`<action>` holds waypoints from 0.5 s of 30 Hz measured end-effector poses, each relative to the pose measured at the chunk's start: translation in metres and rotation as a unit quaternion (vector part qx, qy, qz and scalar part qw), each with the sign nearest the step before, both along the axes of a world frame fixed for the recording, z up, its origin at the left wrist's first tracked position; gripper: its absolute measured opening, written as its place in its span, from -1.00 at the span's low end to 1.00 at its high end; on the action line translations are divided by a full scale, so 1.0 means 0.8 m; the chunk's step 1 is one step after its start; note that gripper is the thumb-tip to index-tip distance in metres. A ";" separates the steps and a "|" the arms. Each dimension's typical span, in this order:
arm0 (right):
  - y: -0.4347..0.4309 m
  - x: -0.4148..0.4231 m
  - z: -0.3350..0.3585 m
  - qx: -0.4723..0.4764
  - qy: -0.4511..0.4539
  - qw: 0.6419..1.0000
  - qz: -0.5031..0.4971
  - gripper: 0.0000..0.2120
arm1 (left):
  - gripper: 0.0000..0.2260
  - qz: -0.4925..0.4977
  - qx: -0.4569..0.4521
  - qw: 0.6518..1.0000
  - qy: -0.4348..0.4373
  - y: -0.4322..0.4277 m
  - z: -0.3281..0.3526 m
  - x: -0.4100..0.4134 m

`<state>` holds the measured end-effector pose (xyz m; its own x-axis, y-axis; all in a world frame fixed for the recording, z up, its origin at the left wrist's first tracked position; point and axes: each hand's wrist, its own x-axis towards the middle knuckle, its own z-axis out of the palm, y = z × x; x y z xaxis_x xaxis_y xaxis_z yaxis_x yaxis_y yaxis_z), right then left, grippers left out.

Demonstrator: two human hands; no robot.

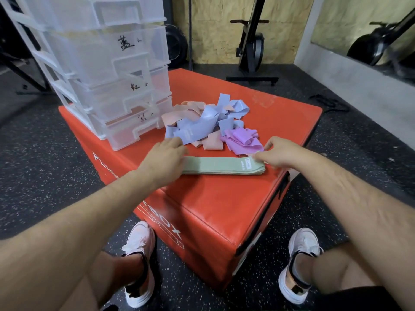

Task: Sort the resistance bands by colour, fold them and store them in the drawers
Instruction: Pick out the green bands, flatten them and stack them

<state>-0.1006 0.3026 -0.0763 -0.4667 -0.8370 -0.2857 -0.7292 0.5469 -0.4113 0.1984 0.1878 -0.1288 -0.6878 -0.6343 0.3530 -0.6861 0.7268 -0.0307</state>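
A flat stack of green bands [221, 166] lies near the front of the red box [224, 198]. My left hand [165, 161] rests flat on the stack's left end and covers it. My right hand [277, 154] pinches the right end, by the white label. Behind them lies a loose heap of blue bands [202, 124] mixed with pink bands [184, 113], and a small pile of purple bands [243, 140] at its right. The clear plastic drawer unit [116, 70] stands at the box's back left, its handwritten-labelled drawers pushed in.
The box sits on black speckled rubber flooring. My knees and white shoes [140, 261] are against its front corner. A black exercise machine [252, 48] stands by the wooden wall behind, and a black cord [330, 104] lies on the floor at the right.
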 end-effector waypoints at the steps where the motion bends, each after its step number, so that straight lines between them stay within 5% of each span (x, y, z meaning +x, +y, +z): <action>1: 0.000 0.000 -0.001 0.017 -0.013 1.000 -0.008 -0.61 | -0.83 -0.042 0.025 0.999 0.013 0.007 0.001 -0.010; 7: -0.005 0.012 -0.017 0.022 -0.147 0.987 -0.055 -0.71 | -0.62 -0.150 0.144 0.978 -0.027 0.024 -0.011 -0.049; 15: -0.006 0.013 -0.018 0.010 -0.270 0.957 -0.106 -0.80 | -0.71 -0.134 0.163 0.977 -0.012 0.022 -0.010 -0.062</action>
<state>-0.0899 0.2982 -0.0903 -0.4052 -0.7321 -0.5476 -0.2859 0.6703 -0.6848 0.1485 0.2051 -0.1369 -0.8503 -0.5063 0.1435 -0.4715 0.8541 0.2195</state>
